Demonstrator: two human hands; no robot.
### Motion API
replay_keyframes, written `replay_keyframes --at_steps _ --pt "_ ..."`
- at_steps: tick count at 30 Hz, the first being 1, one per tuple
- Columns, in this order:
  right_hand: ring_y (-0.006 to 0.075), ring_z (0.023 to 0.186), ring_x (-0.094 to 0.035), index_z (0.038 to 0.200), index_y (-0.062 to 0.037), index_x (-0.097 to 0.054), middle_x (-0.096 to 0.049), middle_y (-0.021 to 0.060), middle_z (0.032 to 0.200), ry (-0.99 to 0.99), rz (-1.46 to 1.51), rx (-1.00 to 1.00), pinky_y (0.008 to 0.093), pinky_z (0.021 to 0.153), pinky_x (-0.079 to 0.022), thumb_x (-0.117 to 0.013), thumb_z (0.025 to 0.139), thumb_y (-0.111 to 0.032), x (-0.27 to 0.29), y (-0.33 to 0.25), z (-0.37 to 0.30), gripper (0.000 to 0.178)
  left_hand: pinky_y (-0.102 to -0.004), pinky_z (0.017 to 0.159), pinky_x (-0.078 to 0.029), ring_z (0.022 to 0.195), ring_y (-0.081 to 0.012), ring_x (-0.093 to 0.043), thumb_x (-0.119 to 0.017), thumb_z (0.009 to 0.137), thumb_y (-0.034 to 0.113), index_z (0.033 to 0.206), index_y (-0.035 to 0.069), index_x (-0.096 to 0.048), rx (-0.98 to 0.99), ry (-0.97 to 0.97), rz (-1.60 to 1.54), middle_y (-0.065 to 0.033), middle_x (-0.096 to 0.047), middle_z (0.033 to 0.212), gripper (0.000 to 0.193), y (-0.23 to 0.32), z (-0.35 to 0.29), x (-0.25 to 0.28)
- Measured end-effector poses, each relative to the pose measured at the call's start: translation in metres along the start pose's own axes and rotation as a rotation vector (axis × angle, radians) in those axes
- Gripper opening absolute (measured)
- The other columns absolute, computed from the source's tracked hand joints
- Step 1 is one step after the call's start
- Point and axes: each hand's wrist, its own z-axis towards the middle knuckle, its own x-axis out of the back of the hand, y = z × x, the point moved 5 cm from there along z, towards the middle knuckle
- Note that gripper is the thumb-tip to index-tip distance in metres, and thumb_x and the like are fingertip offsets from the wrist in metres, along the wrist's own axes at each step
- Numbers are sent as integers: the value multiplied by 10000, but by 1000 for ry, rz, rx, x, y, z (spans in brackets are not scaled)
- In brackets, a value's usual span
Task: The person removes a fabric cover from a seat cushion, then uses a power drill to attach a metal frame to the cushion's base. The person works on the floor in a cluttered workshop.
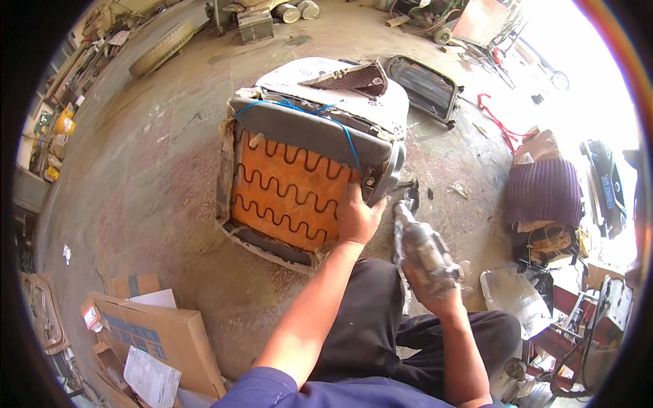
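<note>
A vehicle seat stands on the floor before me, its orange panel crossed by dark zigzag springs. Blue cord runs along its grey upper edge, and worn white fabric covers the part behind. My left hand is closed on the right side edge of the seat, thumb pointing right and fingertips partly hidden. To the right of the seat, apart from it, my right hand is wrapped around a plastic-covered object, grey and elongated; the film and blur hide its exact kind.
Flattened cardboard boxes lie at lower left. A black frame rests behind the seat, and a red strap lies farther right. A purple ribbed cushion sits at right, near a clear plastic sheet. A tyre is at far left.
</note>
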Motion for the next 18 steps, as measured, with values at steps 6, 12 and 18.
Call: replay_keyframes --at_steps 6,12,18 --pt "339 950 -807 1278 -55 -764 -807 175 1049 94 215 -236 419 859 -627 -944 817 -134 -57 7 -19 501 -535 954 -555 1160 -468 -653 -930 871 208 1363 41 -622 11 -89 -27 -214 -667 1176 604 -9 -23 9" --pt "440 977 -773 1229 -54 -719 -790 210 1037 83 -98 -328 519 847 -596 -880 867 -266 -83 -11 -4 449 -507 934 -564 1112 -428 -659 -880 931 299 1316 60 -615 68 -136 -54 -207 -654 1216 525 -25 -33 2" --pt "499 1020 -760 1355 -17 -718 -799 267 1114 26 -93 -431 560 928 -590 -849 871 -248 -90 -25 0 551 -458 1068 -526 1261 -341 -651 -719 1075 314 1449 10 -593 486 -259 -707 -200 -667 1347 499 -55 -31 10"
